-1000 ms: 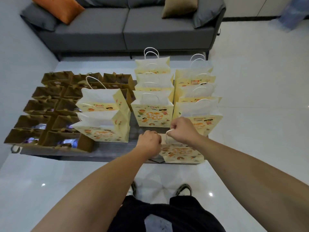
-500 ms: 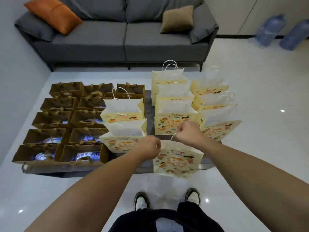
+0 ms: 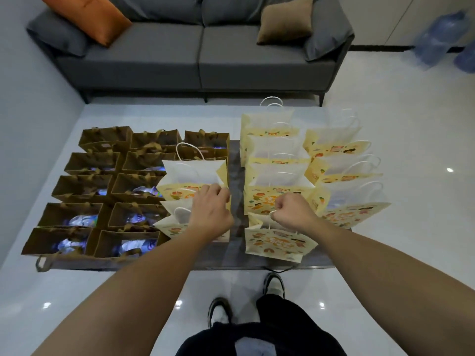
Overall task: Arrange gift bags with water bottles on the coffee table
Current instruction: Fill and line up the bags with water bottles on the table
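Note:
A dark coffee table (image 3: 234, 255) carries several brown gift bags (image 3: 84, 186) on its left half, with water bottles (image 3: 133, 246) showing inside the nearer ones. Several yellow patterned gift bags (image 3: 277, 155) stand in rows on the right half. My right hand (image 3: 294, 210) pinches the white handle of the nearest yellow bag (image 3: 276, 242), which stands at the table's front edge. My left hand (image 3: 212, 211) reaches over the two yellow bags (image 3: 192, 176) in the middle column, fingers curled at the top edge of the near one; its grip is hidden.
A grey sofa (image 3: 195, 52) with an orange cushion (image 3: 87, 16) and a tan cushion (image 3: 284, 20) stands behind the table. Large blue water jugs (image 3: 434, 39) sit on the white tiled floor at the far right. My shoes (image 3: 273, 285) are just in front of the table.
The near yellow bag has moved from hanging past the front edge onto the table. My left hand let go of it and moved left to the middle yellow bags.

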`<state>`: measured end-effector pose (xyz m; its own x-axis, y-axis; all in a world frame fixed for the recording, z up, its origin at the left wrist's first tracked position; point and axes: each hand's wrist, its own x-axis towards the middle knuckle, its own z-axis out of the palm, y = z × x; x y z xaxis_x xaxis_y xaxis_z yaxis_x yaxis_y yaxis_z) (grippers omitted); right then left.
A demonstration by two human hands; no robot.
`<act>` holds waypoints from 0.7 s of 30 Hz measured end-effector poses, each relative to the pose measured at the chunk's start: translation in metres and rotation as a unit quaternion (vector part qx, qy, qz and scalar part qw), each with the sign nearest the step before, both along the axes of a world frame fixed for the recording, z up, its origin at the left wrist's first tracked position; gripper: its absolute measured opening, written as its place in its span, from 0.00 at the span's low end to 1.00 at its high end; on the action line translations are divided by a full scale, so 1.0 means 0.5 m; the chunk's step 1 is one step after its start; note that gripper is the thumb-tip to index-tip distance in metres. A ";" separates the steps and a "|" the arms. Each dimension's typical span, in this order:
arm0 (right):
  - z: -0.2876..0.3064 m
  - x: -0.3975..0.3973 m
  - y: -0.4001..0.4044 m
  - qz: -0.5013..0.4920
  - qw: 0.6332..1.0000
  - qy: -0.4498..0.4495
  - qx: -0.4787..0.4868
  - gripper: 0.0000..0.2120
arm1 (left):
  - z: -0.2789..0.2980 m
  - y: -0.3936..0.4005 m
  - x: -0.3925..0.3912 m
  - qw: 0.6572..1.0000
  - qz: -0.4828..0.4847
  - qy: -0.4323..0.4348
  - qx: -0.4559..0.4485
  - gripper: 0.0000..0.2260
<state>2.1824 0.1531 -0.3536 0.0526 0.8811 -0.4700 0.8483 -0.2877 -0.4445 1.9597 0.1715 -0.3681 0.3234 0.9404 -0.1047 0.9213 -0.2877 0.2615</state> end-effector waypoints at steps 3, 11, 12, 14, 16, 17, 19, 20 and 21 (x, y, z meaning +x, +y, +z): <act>-0.008 -0.012 0.043 0.010 1.000 0.003 0.004 0.10 | -0.011 0.004 -0.060 0.995 -0.042 0.093 -0.003 0.17; -0.032 -0.038 0.059 0.016 1.000 -0.004 0.007 0.07 | -0.016 -0.002 -0.149 0.986 0.032 0.163 0.032 0.36; -0.029 -0.042 0.057 0.016 1.000 -0.004 0.008 0.08 | -0.018 0.004 -0.151 0.985 0.028 0.171 0.018 0.31; -0.025 -0.047 0.052 0.019 1.000 -0.009 0.013 0.10 | -0.018 0.006 -0.145 0.985 0.030 0.168 -0.009 0.20; -0.021 -0.046 0.045 0.013 1.000 -0.009 0.011 0.10 | -0.009 -0.001 -0.132 0.983 0.035 0.173 -0.050 0.18; -0.020 -0.045 0.041 0.009 1.000 -0.010 0.011 0.10 | -0.005 -0.007 -0.126 0.980 0.017 0.191 -0.061 0.16; -0.015 -0.041 0.033 -0.001 1.000 -0.013 0.015 0.09 | 0.002 -0.014 -0.120 0.974 -0.026 0.216 -0.062 0.12; -0.013 -0.040 0.029 -0.006 1.000 -0.012 0.017 0.10 | 0.007 -0.015 -0.122 0.974 -0.035 0.216 -0.057 0.11; -0.010 -0.039 0.025 -0.009 1.000 -0.010 0.021 0.10 | 0.014 -0.013 -0.123 0.977 -0.034 0.206 -0.049 0.11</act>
<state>2.1630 0.1654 -0.3586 0.0786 0.8985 -0.4319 0.8520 -0.2855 -0.4389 1.8982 0.1653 -0.3611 0.2960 0.8973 -0.3276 0.9340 -0.3437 -0.0975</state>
